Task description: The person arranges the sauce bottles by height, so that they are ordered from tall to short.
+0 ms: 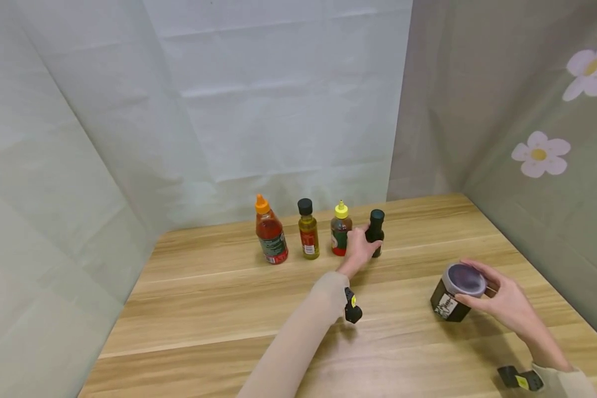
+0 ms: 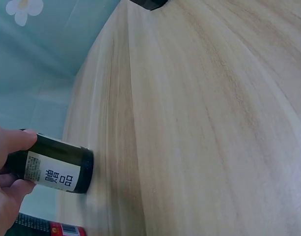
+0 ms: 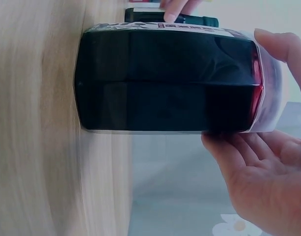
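My left hand (image 1: 359, 249) grips a small dark bottle (image 1: 376, 222) that stands at the right end of a row of bottles. In the left wrist view, the thumb and fingers lie on either side of this bottle (image 2: 54, 169), whose pale label faces the camera. On the right, my right hand (image 1: 509, 303) holds a dark, many-sided jar (image 1: 450, 304) by its translucent lid (image 1: 466, 279), thumb on the near side and fingers on the far side. The right wrist view shows the jar (image 3: 170, 83) large, its base right at the wooden table.
Left of the dark bottle stand a yellow-capped sauce bottle (image 1: 341, 224), a black-capped oil bottle (image 1: 308, 232) and an orange-capped red sauce bottle (image 1: 271, 235). Pale cloth (image 1: 278, 110) hangs behind the wooden table (image 1: 219, 309), and a flowered cloth (image 1: 527, 210) along its right side.
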The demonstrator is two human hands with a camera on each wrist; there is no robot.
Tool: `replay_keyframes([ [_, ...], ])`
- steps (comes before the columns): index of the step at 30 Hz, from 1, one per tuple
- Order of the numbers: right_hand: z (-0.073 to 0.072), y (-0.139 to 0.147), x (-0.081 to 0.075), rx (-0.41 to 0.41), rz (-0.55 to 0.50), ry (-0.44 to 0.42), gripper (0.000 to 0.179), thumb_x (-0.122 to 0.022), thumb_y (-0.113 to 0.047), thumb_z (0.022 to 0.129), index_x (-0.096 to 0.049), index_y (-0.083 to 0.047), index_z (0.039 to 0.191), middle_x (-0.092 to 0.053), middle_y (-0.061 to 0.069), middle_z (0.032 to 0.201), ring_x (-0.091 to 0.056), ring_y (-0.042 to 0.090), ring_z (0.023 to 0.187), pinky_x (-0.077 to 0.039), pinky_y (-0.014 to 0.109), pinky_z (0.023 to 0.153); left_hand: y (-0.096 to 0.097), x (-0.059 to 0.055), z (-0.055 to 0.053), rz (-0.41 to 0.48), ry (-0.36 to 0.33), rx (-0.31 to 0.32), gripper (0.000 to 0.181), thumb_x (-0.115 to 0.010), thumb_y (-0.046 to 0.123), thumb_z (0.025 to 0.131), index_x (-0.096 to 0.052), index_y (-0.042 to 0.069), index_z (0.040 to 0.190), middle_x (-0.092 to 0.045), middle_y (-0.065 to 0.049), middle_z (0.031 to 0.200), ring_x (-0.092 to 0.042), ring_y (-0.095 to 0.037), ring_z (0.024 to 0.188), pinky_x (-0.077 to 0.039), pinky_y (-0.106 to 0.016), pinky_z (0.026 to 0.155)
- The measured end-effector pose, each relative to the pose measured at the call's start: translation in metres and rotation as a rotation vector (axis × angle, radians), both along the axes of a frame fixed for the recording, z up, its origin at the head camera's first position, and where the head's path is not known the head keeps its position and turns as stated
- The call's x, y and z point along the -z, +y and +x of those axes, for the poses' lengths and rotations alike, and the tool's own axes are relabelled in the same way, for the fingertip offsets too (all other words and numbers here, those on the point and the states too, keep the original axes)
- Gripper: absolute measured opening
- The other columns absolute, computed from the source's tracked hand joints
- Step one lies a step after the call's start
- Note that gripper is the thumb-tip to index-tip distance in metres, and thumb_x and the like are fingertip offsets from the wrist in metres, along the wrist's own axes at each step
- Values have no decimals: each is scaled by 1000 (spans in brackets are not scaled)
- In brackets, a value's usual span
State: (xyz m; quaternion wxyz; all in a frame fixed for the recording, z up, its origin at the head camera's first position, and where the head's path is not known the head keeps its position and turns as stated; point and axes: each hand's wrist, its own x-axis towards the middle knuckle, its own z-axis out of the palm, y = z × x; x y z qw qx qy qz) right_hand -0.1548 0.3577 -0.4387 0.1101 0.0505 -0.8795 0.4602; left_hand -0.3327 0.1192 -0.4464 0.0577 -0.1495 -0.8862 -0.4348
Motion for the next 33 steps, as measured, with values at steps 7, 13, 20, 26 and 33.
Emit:
replay_keyframes([
  [7, -3, -1, -3, -1, 3, 29, 68, -76, -12, 73, -45, -7, 133, -45, -32, 111, -49, -19, 98, -43, 0, 75, -1, 0, 0, 6, -9, 4, 49, -73, 16, 78, -57, 3, 122, -64, -12, 116, -63, -22, 103, -53, -31, 87],
  [13, -10, -4, -8, 20, 29, 19, 68, -78, -18, 72, -47, -6, 132, -49, -27, 111, -49, -20, 95, -44, 0, 74, -1, 0, -1, -13, 9, 0, 50, -73, 16, 78, -57, 2, 123, -64, -12, 116, -63, -22, 102, -54, -28, 85],
  [20, -37, -6, -12, 3, 87, 7, 68, -78, -26, 72, -49, -7, 131, -57, 16, 123, -50, -20, 93, -47, 4, 69, 1, 1, 0, -14, -6, -5, 49, -74, 17, 77, -58, 3, 121, -65, -12, 114, -64, -21, 102, -54, -27, 84],
  [26, -63, -11, -20, 16, 48, -6, 70, -77, -28, 73, -47, -6, 132, -53, 25, 124, -49, -21, 88, -46, 6, 65, 2, 2, -2, -3, -18, -13, 51, -74, 17, 77, -57, 3, 123, -64, -12, 116, -63, -21, 103, -54, -27, 84],
  [33, -93, -18, -28, 71, 59, -13, 72, -77, -37, 71, -49, -11, 132, -58, 22, 121, -47, -21, 84, -44, 5, 64, 1, 1, 0, 3, -23, -7, 51, -74, 16, 77, -57, 3, 123, -64, -12, 116, -63, -21, 104, -53, -27, 85],
])
